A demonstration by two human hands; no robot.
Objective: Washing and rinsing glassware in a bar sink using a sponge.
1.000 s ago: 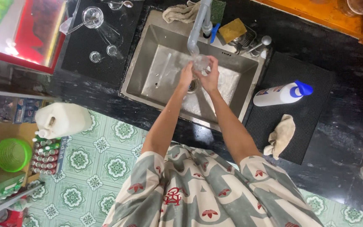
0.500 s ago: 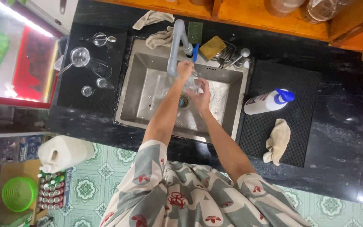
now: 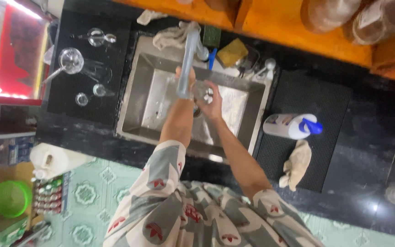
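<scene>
Over a steel sink [image 3: 142, 91] set in a dark counter, the left hand [image 3: 184, 77] and right hand [image 3: 212, 101] close together around a clear glass [image 3: 202, 91] beneath the faucet [image 3: 187, 55], likely wet, slippery, fragile, best gripped around its body.

Both hands [image 3: 202, 93] hold a glass [image 3: 203, 90] (clear) over the sink [image 3: 234, 107].

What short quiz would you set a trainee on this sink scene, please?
1. True or false: the white bottle lies on its side on the black mat.
2. What lies on the mat beside the bottle? A a cloth; B a plate; C a knife.
3. Fill in: over the sink, the right hand holds a clear ___.
Key: 1 true; 2 A, the cloth; 3 glass.
</scene>
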